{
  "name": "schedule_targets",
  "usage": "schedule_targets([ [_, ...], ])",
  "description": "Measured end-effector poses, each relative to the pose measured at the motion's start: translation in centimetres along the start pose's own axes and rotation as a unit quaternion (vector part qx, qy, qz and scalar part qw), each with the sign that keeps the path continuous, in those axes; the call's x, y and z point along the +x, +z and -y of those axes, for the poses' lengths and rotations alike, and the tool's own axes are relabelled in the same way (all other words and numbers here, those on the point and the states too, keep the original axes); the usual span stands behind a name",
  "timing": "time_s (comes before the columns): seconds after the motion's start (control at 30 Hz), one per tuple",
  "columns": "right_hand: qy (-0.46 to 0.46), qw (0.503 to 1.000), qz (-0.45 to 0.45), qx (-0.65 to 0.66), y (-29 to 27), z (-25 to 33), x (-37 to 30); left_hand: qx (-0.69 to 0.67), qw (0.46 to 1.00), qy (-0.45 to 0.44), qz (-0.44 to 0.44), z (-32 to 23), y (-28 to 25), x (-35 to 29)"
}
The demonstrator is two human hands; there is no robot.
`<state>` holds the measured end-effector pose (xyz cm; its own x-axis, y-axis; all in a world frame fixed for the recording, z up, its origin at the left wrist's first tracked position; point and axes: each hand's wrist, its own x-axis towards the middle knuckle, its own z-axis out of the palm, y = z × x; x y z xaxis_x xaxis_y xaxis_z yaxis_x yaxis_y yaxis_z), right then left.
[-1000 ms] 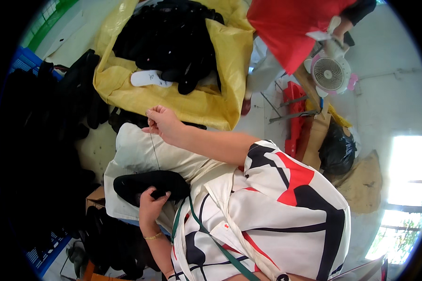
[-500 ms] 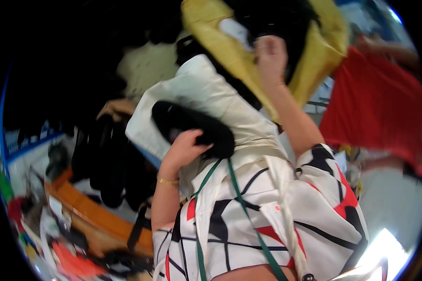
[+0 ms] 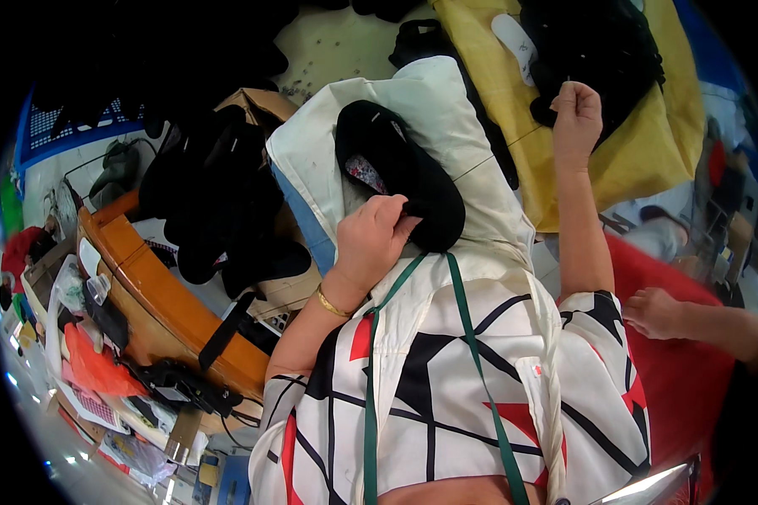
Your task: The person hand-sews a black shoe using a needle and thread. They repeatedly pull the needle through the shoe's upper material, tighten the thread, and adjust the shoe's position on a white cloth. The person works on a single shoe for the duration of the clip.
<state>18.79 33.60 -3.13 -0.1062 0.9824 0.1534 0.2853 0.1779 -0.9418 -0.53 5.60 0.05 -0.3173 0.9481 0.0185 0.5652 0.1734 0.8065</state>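
Observation:
A black fabric shoe [image 3: 438, 189] with a flowered lining lies on a white cloth-covered cushion [image 3: 312, 109] over my lap. My left hand [image 3: 375, 236] grips the shoe's near left edge, thumb and fingers pinched on the rim. Raised to the right, in front of the yellow sack, my right hand [image 3: 577, 122] is closed in a pinch. A thin dark thread [image 3: 501, 156] runs from beside the shoe up toward it. A tiny pale tip shows above the fingers, too small to name.
A yellow sack [image 3: 648, 168] holding black items and a white insole [image 3: 514, 46] stands ahead right. Several black shoes [image 3: 202, 194] are heaped left, by an orange-brown wooden edge [image 3: 152, 286]. Another person's hand [image 3: 653, 313] rests on red cloth [image 3: 682, 387] at right.
The view has shifted, so the shoe and sack appear farther right. My right hand is lower relative to the shoe and farther out. The other person's red cloth has dropped lower.

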Motion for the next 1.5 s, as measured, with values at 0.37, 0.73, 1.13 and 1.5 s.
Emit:
schedule_targets([
  [0.37,0.207,0.922,0.274,0.18,3.3,4.5,-6.5,-0.5,0.788,-0.356,0.054,1.8,0.6,-1.5],
  [0.73,0.188,0.863,0.469,0.012,6.2,6.3,-13.2,-0.586,0.708,-0.393,0.039,3.2,1.4,-2.5],
  [1.13,0.079,0.843,0.527,-0.075,4.4,8.5,-13.9,-0.719,0.546,-0.429,-0.019,3.3,2.3,-3.3],
  [1.5,0.033,0.842,0.532,-0.086,4.6,8.4,-13.8,-0.723,0.537,-0.435,-0.019,3.6,2.4,-3.4],
])
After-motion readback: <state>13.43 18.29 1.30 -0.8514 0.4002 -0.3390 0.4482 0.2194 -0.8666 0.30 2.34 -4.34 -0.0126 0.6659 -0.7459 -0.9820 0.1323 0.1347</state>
